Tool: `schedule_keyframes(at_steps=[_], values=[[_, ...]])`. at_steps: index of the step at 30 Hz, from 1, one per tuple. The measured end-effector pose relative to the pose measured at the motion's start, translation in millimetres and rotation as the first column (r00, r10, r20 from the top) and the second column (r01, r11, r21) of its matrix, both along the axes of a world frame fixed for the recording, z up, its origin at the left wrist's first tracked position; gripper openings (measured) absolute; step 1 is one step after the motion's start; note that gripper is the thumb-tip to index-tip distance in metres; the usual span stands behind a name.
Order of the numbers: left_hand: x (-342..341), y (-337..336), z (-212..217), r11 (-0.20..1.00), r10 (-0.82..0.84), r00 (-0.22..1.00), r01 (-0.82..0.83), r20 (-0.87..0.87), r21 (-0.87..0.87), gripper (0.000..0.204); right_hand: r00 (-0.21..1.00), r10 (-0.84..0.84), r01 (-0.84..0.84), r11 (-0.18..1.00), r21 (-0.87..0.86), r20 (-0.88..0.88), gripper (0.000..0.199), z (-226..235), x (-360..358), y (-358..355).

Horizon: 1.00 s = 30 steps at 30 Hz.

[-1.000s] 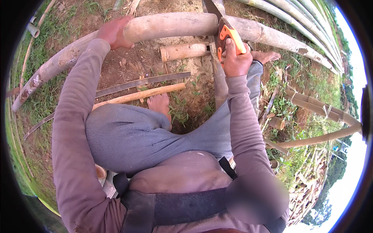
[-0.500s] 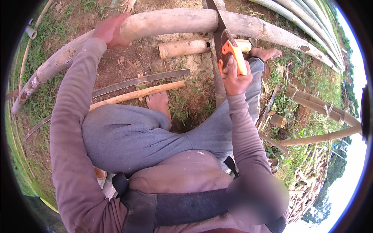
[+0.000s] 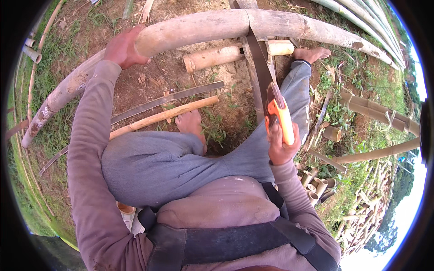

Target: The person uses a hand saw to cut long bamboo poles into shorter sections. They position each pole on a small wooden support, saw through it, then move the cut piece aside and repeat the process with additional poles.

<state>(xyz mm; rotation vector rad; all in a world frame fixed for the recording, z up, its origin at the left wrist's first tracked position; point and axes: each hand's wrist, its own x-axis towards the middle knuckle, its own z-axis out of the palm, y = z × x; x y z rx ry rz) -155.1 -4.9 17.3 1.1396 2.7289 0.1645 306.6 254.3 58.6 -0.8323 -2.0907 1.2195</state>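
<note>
Handsaw (image 3: 266, 72) in right grip (image 3: 285, 145), bamboo pole (image 3: 194, 29) under left grip (image 3: 125, 48)

Bamboo pole (image 3: 194, 30), one, thick — left grip (image 3: 124, 48) clasped over it. Saw (image 3: 266, 72), one, orange-handled — held in right grip (image 3: 284, 147), blade (image 3: 258, 49) meeting the pole. Pale rod (image 3: 160, 117), one, by left foot (image 3: 190, 122).

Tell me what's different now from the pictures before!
The right hand has pulled the orange-handled saw back toward the person's body, so more of the blade shows on the near side of the thick bamboo pole. Nothing was let go or newly grabbed. The left hand still holds the pole, which stays in one piece.
</note>
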Motion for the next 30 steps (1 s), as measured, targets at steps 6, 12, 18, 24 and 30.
schedule_keyframes(at_steps=[6, 12, 18, 24, 30], values=[[8, 23, 28, 0.998, -0.028, 0.996, 0.023, 0.081, 0.06, 0.11, 0.997, -0.032, 0.029, 0.999, -0.038, -0.077, 0.023, -6, -171, 57], [6, -2, 15, 0.996, -0.016, 0.997, 0.009, 0.073, 0.091, 0.111, 0.998, 0.005, -0.003, 0.999, -0.034, 0.066, 0.018, 55, 7, -9], [13, 14, 23, 0.999, -0.013, 0.998, 0.01, 0.063, 0.041, 0.111, 0.998, 0.01, -0.01, 1.0, -0.009, 0.065, 0.018, 18, -54, 24], [4, 18, 25, 0.999, -0.048, 0.998, 0.047, 0.048, 0.022, 0.111, 0.992, -0.032, 0.021, 0.996, 0.089, 0.121, 0.036, 23, -175, 60], [10, 9, 24, 0.998, -0.035, 0.999, 0.034, 0.001, 0.05, 0.109, 0.991, -0.003, 0.012, 0.998, -0.061, 0.132, 0.017, 86, 0, -7]])
